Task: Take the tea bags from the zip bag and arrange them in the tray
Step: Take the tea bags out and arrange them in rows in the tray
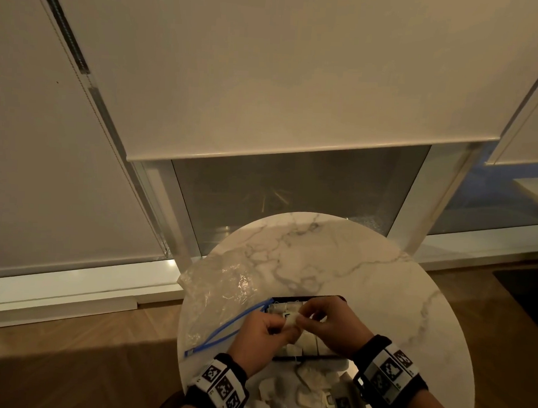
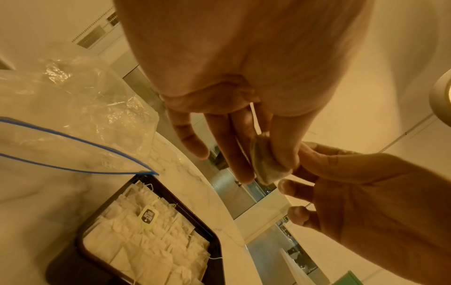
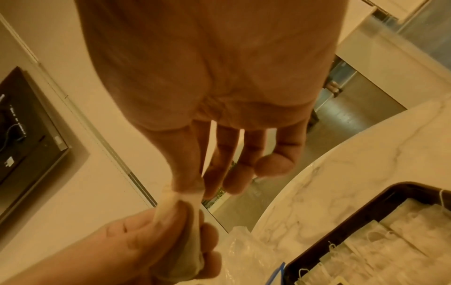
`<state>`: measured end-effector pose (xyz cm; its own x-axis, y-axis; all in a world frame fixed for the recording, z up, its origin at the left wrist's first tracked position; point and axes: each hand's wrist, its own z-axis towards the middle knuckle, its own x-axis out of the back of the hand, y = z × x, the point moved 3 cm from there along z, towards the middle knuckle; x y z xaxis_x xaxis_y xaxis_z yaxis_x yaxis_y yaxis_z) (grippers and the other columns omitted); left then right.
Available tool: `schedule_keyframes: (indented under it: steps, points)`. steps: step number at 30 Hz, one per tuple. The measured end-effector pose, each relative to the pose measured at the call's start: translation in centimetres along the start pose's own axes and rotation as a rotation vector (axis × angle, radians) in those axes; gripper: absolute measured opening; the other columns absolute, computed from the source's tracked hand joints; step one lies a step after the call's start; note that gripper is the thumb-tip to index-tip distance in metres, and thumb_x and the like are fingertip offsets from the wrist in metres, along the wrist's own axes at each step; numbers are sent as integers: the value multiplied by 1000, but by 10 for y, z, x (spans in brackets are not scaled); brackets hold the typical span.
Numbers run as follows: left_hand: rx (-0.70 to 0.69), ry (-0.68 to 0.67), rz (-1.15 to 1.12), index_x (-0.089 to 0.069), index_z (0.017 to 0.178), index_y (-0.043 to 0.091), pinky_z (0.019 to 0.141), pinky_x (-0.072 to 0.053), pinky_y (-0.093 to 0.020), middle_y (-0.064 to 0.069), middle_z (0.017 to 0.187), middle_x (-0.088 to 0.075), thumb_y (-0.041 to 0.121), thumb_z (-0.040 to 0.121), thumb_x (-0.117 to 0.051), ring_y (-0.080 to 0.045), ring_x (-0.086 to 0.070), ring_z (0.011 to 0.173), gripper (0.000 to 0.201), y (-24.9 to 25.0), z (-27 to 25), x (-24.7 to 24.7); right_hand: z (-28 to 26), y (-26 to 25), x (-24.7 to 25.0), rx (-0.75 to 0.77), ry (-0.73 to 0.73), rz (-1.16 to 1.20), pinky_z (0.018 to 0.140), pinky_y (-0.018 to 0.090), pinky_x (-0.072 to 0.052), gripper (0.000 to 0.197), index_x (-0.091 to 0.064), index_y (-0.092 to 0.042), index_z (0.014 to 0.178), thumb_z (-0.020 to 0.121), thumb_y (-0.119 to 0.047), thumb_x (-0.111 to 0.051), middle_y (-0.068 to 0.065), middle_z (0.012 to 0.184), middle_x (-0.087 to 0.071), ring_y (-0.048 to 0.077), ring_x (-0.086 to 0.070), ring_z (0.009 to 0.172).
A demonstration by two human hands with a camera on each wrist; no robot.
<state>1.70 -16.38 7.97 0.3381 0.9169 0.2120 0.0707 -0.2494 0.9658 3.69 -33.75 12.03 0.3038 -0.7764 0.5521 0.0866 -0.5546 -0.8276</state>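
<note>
Over the black tray (image 1: 306, 297) my left hand (image 1: 270, 327) and right hand (image 1: 316, 321) hold one crumpled tea bag (image 1: 291, 320) between them. In the left wrist view the left thumb and fingers (image 2: 283, 154) pinch the tea bag (image 2: 264, 167). In the right wrist view the right hand (image 3: 187, 190) pinches the upper tip of the same tea bag (image 3: 175, 221). Rows of flat tea bags (image 2: 146, 241) fill the tray (image 2: 216, 256). The clear zip bag (image 1: 222, 295) with a blue zip lies open left of the tray and looks flat.
The round marble table (image 1: 321, 256) stands by a window with roller blinds. Several loose tea bags (image 1: 308, 383) lie between the tray and the table's near edge, beside a small marker-tagged object (image 1: 343, 405). Wooden floor surrounds the table.
</note>
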Motion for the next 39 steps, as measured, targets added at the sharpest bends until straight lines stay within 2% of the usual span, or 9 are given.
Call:
schedule_keyframes:
  steps: [3, 7, 12, 17, 23, 26, 31, 35, 39]
  points:
    - [2, 18, 0, -78, 99, 22, 83, -55, -25, 10, 93, -75, 34, 88, -74, -6, -68, 89, 16, -7, -1, -4, -1, 6, 9, -67, -52, 16, 67, 22, -52, 11, -73, -32, 74, 85, -30, -73, -12, 72, -70, 3, -63, 66]
    - [67, 206, 67, -69, 111, 37, 85, -53, -17, 16, 108, -71, 34, 83, -78, 5, -63, 102, 29, -16, 2, -3, -2, 28, 39, -238, 480, -287, 76, 22, -38, 13, -72, -28, 78, 87, -37, -68, -18, 81, -57, 15, -57, 88]
    - [37, 278, 61, -68, 112, 35, 83, -52, -16, 13, 106, -70, 27, 85, -77, 2, -62, 101, 30, -17, 10, -6, 4, 31, 11, -176, 107, -244, 68, 20, -43, 13, -67, -30, 75, 88, -29, -68, -14, 74, -63, 5, -58, 72]
    - [18, 124, -48, -73, 108, 23, 90, -54, -24, 4, 103, -74, 19, 99, -59, -12, -68, 101, 17, -16, 18, -24, 3, 36, 8, -103, 16, -211, 60, 6, -41, 7, -75, -19, 84, 87, -15, -70, -7, 76, -68, -4, -56, 67]
    - [5, 38, 144, -77, 88, 13, 73, -51, -18, 4, 78, -72, 18, 94, -66, -5, -66, 76, 13, -23, 32, -49, 7, 53, 18, -103, -36, -157, 67, 10, -44, 3, -74, -17, 84, 87, -18, -72, -9, 75, -66, -1, -59, 70]
    - [31, 90, 163, -78, 92, 18, 77, -53, -19, 7, 84, -74, 23, 92, -70, -4, -67, 83, 10, -31, 43, -60, 7, 71, 26, -134, 18, -112, 74, 21, -53, 5, -74, -23, 92, 88, -24, -71, -9, 83, -70, 3, -64, 78]
    - [179, 249, 214, -76, 101, 18, 74, -46, -4, 8, 94, -73, 20, 90, -72, -3, -66, 89, 12, -50, 64, -77, -4, 125, 50, -407, 215, 11, 59, 13, -41, 15, -65, -25, 105, 90, -28, -66, -5, 92, -67, 5, -61, 79]
    - [315, 268, 241, -72, 98, 19, 76, -50, -13, 8, 91, -70, 20, 86, -76, -4, -65, 86, 12, -67, 82, -99, -15, 172, 51, -571, 200, 57, 66, 24, -44, 23, -64, -23, 111, 89, -26, -66, -2, 93, -66, 13, -62, 81]
    - [402, 216, 289, -74, 101, 17, 82, -57, -26, 5, 88, -71, 20, 88, -74, -7, -66, 82, 13, -82, 97, -121, -21, 198, 45, -639, 134, 94, 62, 22, -45, 23, -63, -24, 112, 89, -27, -66, -1, 95, -66, 13, -63, 82]
